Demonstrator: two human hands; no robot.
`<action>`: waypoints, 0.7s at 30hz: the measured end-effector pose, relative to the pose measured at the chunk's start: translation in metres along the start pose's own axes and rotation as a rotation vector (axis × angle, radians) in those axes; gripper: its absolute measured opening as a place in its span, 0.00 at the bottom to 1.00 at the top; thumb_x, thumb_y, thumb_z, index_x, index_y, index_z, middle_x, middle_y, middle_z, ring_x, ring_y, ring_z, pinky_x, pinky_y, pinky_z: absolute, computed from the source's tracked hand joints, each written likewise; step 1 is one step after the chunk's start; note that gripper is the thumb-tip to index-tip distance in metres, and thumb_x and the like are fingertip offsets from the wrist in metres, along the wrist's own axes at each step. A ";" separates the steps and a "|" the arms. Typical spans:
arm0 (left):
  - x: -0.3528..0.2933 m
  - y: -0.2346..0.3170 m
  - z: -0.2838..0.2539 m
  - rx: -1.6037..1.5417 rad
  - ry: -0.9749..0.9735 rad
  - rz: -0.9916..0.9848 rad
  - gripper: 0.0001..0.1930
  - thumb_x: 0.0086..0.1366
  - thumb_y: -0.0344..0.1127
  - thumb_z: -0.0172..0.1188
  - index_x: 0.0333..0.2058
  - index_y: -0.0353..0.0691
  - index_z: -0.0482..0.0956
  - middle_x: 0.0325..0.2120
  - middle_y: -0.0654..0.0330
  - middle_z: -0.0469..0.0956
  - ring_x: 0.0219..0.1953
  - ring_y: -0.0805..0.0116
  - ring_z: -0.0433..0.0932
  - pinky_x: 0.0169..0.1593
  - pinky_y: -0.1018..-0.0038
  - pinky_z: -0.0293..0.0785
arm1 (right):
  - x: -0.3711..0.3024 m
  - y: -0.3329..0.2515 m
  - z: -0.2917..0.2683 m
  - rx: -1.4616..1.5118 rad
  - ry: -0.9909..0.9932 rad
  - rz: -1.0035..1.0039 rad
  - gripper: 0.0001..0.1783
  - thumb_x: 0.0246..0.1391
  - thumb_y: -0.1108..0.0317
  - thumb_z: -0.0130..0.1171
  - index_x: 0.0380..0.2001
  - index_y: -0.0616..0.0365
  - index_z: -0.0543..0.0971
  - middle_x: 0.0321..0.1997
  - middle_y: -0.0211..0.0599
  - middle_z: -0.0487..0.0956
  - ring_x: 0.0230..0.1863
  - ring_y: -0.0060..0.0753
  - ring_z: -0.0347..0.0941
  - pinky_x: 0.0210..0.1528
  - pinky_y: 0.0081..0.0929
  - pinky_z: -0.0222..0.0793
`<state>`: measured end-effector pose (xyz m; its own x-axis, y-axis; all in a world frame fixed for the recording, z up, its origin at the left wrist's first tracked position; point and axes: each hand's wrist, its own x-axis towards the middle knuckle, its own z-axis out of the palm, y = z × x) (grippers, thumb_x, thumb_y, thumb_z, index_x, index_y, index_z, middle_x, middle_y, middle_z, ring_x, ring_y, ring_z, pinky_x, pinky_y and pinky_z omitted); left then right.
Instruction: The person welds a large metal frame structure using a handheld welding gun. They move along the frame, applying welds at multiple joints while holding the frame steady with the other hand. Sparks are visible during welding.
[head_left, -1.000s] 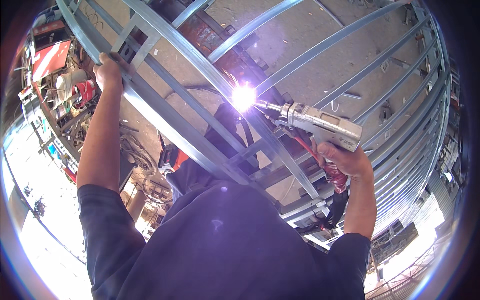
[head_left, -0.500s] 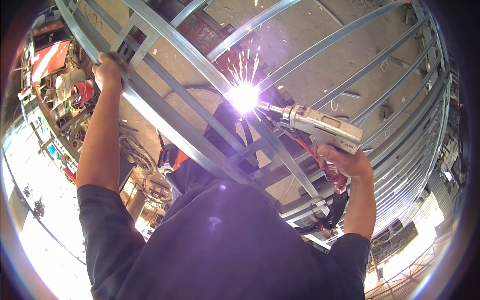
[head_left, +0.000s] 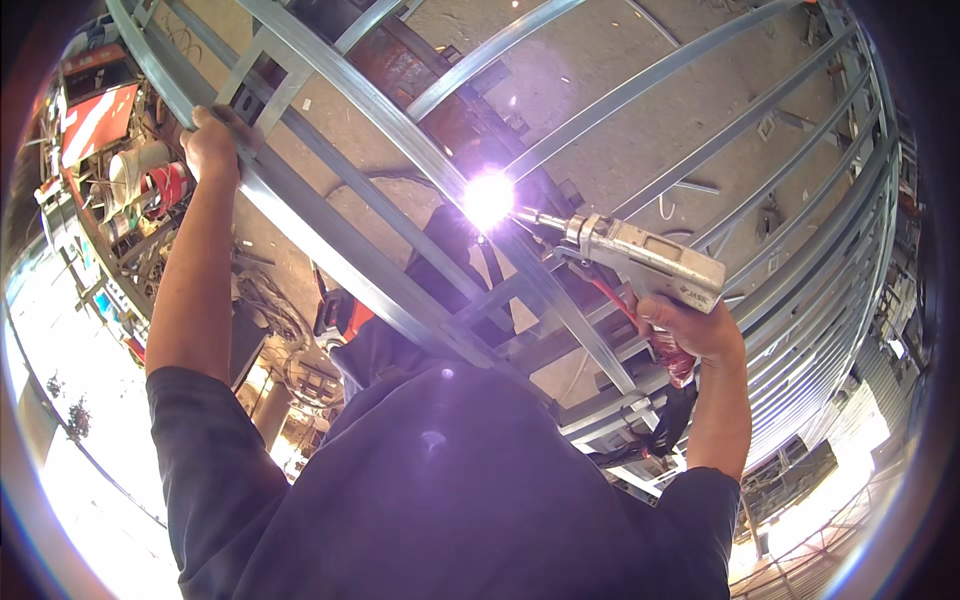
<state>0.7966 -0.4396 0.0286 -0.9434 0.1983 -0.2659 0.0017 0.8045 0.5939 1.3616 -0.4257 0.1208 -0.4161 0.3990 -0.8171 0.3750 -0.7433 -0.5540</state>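
Note:
My right hand [head_left: 690, 328] is wrapped around the grip of a handheld welding torch [head_left: 650, 258], whose nozzle points left. At its tip a glaring arc [head_left: 488, 201] burns on a metal bar where bars of the frame meet, and the glare hides the joint. A cable wrapped in red tape [head_left: 670, 360] runs down from the grip. Up on the left, my left hand [head_left: 213, 145] is closed around a wide silvery metal beam [head_left: 300, 235] of the same frame.
Long metal bars [head_left: 650, 90] of the frame stretch across the right side above the floor. At far left stand a red panel [head_left: 100, 122] and a bucket with red cable [head_left: 165, 185]. A red and black tool [head_left: 340, 315] lies below the wide beam.
The spray of sparks around the arc has died down, leaving a smaller glow. Both hands keep their grips, and the torch has barely moved.

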 end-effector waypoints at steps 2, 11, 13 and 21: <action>0.008 -0.007 0.001 -0.034 0.007 0.009 0.26 0.77 0.56 0.46 0.52 0.34 0.70 0.29 0.54 0.81 0.23 0.59 0.83 0.27 0.63 0.83 | -0.009 0.005 -0.002 0.045 0.061 -0.015 0.38 0.50 0.55 0.81 0.59 0.61 0.77 0.36 0.36 0.83 0.29 0.25 0.79 0.28 0.26 0.78; 0.032 -0.024 0.002 -0.218 -0.101 -0.029 0.26 0.79 0.54 0.45 0.57 0.35 0.64 0.39 0.50 0.79 0.29 0.60 0.82 0.30 0.63 0.86 | -0.051 0.048 -0.029 0.129 0.080 0.098 0.35 0.53 0.67 0.79 0.62 0.62 0.76 0.44 0.37 0.83 0.35 0.25 0.79 0.32 0.28 0.78; 0.043 -0.033 -0.003 -0.251 -0.205 0.013 0.27 0.79 0.56 0.45 0.60 0.35 0.64 0.40 0.51 0.79 0.33 0.58 0.83 0.36 0.60 0.85 | -0.055 0.055 -0.031 0.149 0.097 0.132 0.35 0.53 0.66 0.79 0.62 0.62 0.76 0.45 0.37 0.83 0.37 0.26 0.79 0.33 0.28 0.78; 0.014 -0.064 -0.003 -0.205 -0.168 -0.015 0.36 0.76 0.61 0.46 0.69 0.36 0.63 0.55 0.49 0.77 0.54 0.55 0.79 0.58 0.57 0.75 | -0.060 0.075 -0.039 0.113 0.068 0.108 0.34 0.54 0.65 0.79 0.62 0.61 0.77 0.47 0.36 0.84 0.38 0.25 0.78 0.35 0.29 0.79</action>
<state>0.7825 -0.4900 -0.0113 -0.8743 0.2914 -0.3882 -0.0955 0.6809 0.7261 1.4470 -0.4842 0.1226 -0.3197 0.3458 -0.8821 0.3178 -0.8379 -0.4437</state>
